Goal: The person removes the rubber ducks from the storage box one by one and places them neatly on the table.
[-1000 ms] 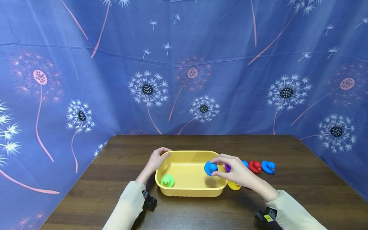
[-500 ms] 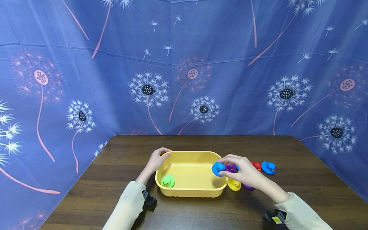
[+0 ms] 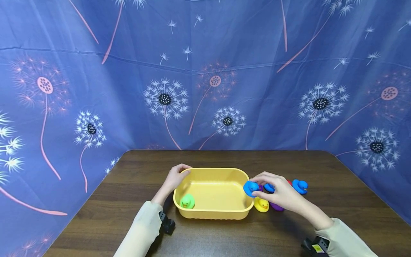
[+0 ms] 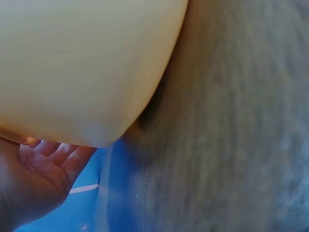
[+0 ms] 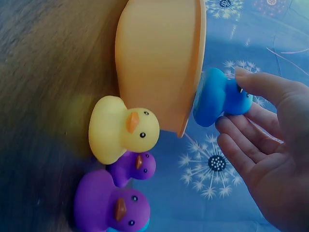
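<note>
My right hand (image 3: 283,192) pinches a blue rubber duck (image 3: 250,188) between thumb and fingertips, at the right rim of a yellow plastic basin (image 3: 216,215). In the right wrist view the held duck (image 5: 211,101) is above the table, beside the rim. At the basin's far left corner, my left hand (image 3: 173,179) holds the rim, its thumb over the edge and its fingers outside; the left wrist view partly hides those fingers behind the wall. A green rubber duck (image 3: 187,201) sits inside the basin at the near left.
Right of the basin stand a yellow duck (image 3: 261,205), purple ducks (image 5: 110,205), another blue duck (image 3: 269,187) and a farther blue duck (image 3: 300,186). My right hand mostly covers a red duck (image 3: 289,182). A blue dandelion-print cloth (image 3: 205,89) hangs behind the wooden table (image 3: 205,238).
My right hand has moved to the right with the blue duck, from over the basin's inside to its right rim. The left hand and the green duck stay in place.
</note>
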Demonstrator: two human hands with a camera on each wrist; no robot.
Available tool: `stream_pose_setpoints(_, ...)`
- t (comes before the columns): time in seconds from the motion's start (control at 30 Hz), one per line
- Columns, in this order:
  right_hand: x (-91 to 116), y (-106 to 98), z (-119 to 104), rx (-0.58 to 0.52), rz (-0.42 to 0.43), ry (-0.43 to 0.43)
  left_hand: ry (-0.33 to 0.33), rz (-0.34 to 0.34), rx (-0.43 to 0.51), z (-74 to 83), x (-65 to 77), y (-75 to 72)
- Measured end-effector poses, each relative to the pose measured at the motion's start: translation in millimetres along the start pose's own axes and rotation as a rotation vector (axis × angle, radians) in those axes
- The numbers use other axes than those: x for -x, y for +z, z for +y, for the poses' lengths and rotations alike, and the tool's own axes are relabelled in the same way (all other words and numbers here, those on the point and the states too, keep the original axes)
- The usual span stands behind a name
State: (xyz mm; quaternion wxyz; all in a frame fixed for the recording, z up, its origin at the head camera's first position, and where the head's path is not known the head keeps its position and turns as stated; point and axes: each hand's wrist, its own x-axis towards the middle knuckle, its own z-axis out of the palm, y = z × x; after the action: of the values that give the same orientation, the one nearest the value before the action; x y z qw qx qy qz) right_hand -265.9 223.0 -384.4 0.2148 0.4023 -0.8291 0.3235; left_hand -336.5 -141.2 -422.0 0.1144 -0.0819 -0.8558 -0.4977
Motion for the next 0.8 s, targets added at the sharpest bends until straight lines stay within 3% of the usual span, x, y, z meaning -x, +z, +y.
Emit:
stream_pose_setpoints(0.17,6,-4,3,0.01,0.001,0.031,0.005,0.001,-0.008,-0.4,-0.6,0.3)
stream_pose_setpoints(0.8,24,-24,10,0.089,0.076,0.015,-0.008,0.002,-0.007,-1.7,-1.0,0.6)
